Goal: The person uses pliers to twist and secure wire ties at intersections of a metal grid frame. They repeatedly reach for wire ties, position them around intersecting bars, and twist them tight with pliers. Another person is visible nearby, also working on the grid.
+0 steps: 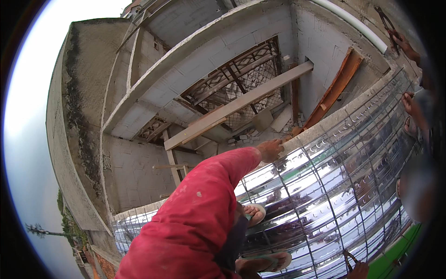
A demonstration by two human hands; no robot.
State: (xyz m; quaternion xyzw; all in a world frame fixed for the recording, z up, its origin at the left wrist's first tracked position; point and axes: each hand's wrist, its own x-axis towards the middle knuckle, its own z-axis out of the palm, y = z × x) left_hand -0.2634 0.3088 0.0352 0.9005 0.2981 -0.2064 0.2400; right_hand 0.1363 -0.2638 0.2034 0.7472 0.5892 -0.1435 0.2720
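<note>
My left arm, in a red sleeve, stretches out to the edge of a shiny corrugated metal deck (pixel 297 204). My left hand (pixel 271 149) is at that edge, where the bars of a steel wire mesh (pixel 318 173) end beside a concrete rim. Its fingers are bent together over the edge; whatever they pinch is too small to make out. Low in the picture, my right hand (pixel 359 270) is closed round the handles of pincers (pixel 349 261), held above the mesh. My sandalled feet (pixel 254 214) stand on the deck.
Beyond the edge drops an unfinished room with block walls, a long plank (pixel 241 104), a rusty metal channel (pixel 332 90) and rubble. At right, another person's hand (pixel 405 44) holds pincers (pixel 386 21), close to a white pipe (pixel 355 23). A green surface (pixel 397 251) lies lower right.
</note>
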